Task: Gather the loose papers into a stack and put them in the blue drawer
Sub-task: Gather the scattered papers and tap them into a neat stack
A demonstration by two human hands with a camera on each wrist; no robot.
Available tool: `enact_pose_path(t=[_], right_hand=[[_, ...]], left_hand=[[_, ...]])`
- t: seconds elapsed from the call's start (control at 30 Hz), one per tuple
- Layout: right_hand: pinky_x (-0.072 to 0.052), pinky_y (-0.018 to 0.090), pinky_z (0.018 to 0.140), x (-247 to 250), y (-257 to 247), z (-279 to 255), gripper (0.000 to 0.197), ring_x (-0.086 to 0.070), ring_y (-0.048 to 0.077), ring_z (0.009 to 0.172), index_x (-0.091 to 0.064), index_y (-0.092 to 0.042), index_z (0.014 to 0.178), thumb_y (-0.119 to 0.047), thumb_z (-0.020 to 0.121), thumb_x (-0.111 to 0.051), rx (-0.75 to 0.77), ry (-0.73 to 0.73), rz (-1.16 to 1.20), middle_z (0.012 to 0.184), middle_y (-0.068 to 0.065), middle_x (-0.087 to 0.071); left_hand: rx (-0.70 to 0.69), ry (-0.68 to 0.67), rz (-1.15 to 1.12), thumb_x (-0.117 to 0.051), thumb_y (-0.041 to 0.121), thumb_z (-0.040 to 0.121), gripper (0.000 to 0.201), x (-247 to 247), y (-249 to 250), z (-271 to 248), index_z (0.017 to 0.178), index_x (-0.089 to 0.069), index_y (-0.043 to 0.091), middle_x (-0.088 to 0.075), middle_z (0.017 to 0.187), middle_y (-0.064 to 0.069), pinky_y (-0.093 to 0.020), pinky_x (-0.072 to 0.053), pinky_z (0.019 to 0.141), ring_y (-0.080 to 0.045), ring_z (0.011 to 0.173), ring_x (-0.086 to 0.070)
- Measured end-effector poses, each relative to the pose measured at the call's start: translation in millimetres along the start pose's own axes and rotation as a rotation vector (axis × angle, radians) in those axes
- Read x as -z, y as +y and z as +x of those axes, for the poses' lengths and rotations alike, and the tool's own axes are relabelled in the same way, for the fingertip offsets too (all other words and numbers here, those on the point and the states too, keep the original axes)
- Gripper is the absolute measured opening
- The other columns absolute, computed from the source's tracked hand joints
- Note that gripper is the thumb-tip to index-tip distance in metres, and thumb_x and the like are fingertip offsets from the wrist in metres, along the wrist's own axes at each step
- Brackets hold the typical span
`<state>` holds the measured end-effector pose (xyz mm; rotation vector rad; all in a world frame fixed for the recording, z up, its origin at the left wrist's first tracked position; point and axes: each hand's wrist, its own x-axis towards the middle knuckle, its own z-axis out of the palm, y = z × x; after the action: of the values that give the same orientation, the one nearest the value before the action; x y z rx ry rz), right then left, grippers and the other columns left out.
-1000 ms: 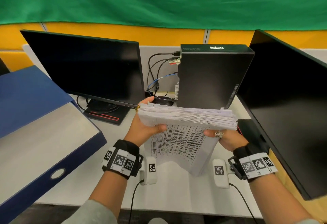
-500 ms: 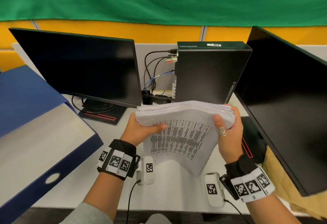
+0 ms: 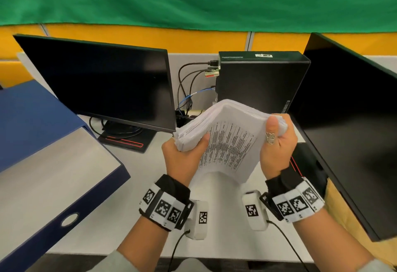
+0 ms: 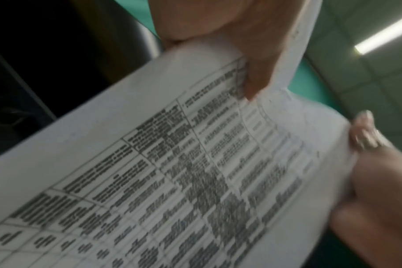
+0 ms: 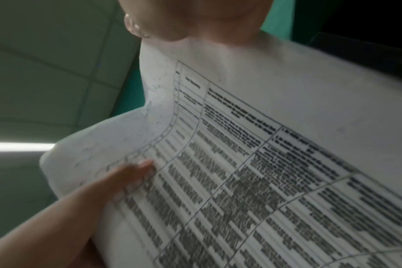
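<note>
From the head view, a thick stack of papers (image 3: 227, 134) is held up above the white desk (image 3: 133, 185), bent into an arch with a printed table on the side facing the person. The left hand (image 3: 182, 160) grips the stack's left end, thumb curled over the printed face; the right hand (image 3: 277, 144) grips the right end, its thumb, with a ring, pressed on top. The blue drawer (image 3: 43, 164) lies open to the left on the desk, well apart from the stack. In the left wrist view, the blurred printed sheet (image 4: 172, 172) fills the frame, the left thumb (image 4: 252, 59) pressing on it. In the right wrist view, the same sheet (image 5: 264, 172) curves under the right hand's grip at the top, with the left thumb (image 5: 126, 175) lying across its lower left edge.
</note>
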<state>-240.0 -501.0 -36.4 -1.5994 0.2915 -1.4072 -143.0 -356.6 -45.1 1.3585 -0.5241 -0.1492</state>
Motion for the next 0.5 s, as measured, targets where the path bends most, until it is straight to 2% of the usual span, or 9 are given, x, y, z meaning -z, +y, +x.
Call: enact_pose_path(t=[0.1,0.17,0.2,0.27,0.33,0.43,0.5], right_hand=[[-0.049,0.013,0.060,14.9,24.9,1.0,0.067,-0.063,-0.004,0.073,-0.055,-0.012,0.095,-0.073,0.067,-0.056,-0.261,-0.085,0.041,0.084,-0.009,-0.063],[-0.054,0.021,0.066,22.2,41.2,2.7,0.077,-0.067,0.004,0.084,-0.058,-0.011,0.105,-0.068,0.055,-0.071,-0.411,-0.216,0.042,0.096,0.001,-0.066],[-0.056,0.026,0.071,24.8,47.6,5.2,0.078,-0.068,0.009,0.090,-0.061,-0.011,0.107,-0.064,0.052,-0.076,-0.444,-0.297,0.037,0.101,0.004,-0.067],[-0.056,0.037,0.081,29.4,55.2,10.3,0.082,-0.067,0.021,0.101,-0.061,-0.009,0.111,-0.057,0.047,-0.083,-0.486,-0.462,0.024,0.110,0.009,-0.068],[-0.056,0.039,0.083,31.7,60.0,12.5,0.083,-0.066,0.022,0.103,-0.062,-0.012,0.112,-0.052,0.043,-0.086,-0.536,-0.553,0.023,0.109,0.006,-0.070],[-0.057,0.040,0.082,25.6,60.8,8.1,0.072,-0.068,0.020,0.100,-0.065,-0.024,0.104,-0.050,0.040,-0.088,-0.571,-0.533,0.043,0.105,0.002,-0.072],[-0.055,0.048,0.084,19.2,57.7,5.2,0.063,-0.067,0.024,0.101,-0.067,-0.028,0.103,-0.046,0.045,-0.087,-0.546,-0.451,0.051,0.108,0.007,-0.071]], left_hand=[[0.119,-0.192,0.091,-0.077,0.003,0.070,0.047,19.8,-14.0,10.7,0.113,-0.062,0.017,-0.068,0.103,0.004,-0.015,-0.055,0.068,-0.003,0.093,-0.067],[0.183,-0.264,0.112,-0.077,0.000,0.069,0.049,32.2,-25.2,18.3,0.108,-0.061,0.026,-0.067,0.101,0.010,-0.014,-0.054,0.065,0.002,0.090,-0.067],[0.207,-0.280,0.120,-0.076,-0.001,0.069,0.049,36.7,-28.5,22.1,0.104,-0.060,0.030,-0.066,0.099,0.012,-0.013,-0.054,0.064,0.005,0.087,-0.066],[0.249,-0.321,0.141,-0.077,-0.002,0.067,0.051,43.9,-32.7,28.9,0.101,-0.059,0.031,-0.066,0.098,0.012,-0.014,-0.055,0.063,0.003,0.085,-0.066],[0.287,-0.372,0.189,-0.078,-0.001,0.065,0.051,48.4,-38.5,35.2,0.100,-0.060,0.032,-0.067,0.096,0.012,-0.015,-0.056,0.066,0.003,0.085,-0.065],[0.301,-0.368,0.239,-0.080,0.005,0.065,0.051,43.4,-46.5,38.1,0.104,-0.059,0.031,-0.066,0.099,0.011,-0.025,-0.056,0.077,0.000,0.091,-0.063],[0.259,-0.288,0.196,-0.079,0.008,0.067,0.051,35.4,-49.0,36.4,0.112,-0.060,0.022,-0.067,0.106,0.005,-0.026,-0.057,0.075,-0.007,0.097,-0.064]])
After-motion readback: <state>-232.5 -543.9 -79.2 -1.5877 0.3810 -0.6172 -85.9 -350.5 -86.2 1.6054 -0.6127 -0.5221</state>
